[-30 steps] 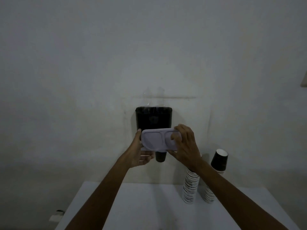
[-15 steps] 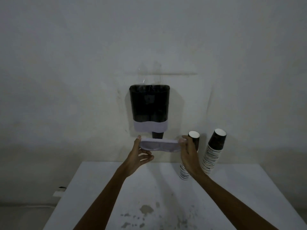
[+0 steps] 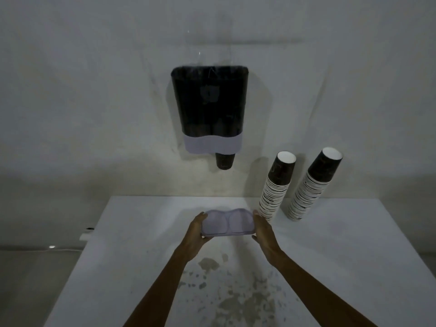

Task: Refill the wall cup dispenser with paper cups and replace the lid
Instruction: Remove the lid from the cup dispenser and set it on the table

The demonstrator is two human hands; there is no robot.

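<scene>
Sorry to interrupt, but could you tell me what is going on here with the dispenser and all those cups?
A person is holding the pale lilac lid of the wall cup dispenser, left hand and right hand on its two ends, low over the white table. The dispenser's top is open, and one dark cup pokes out at the bottom. Two stacks of paper cups lean against the wall on the right, not yet loaded.

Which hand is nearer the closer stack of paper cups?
Right. The right hand sits just beside that cup stack; the left hand is farther, across the lid both hold.
</scene>
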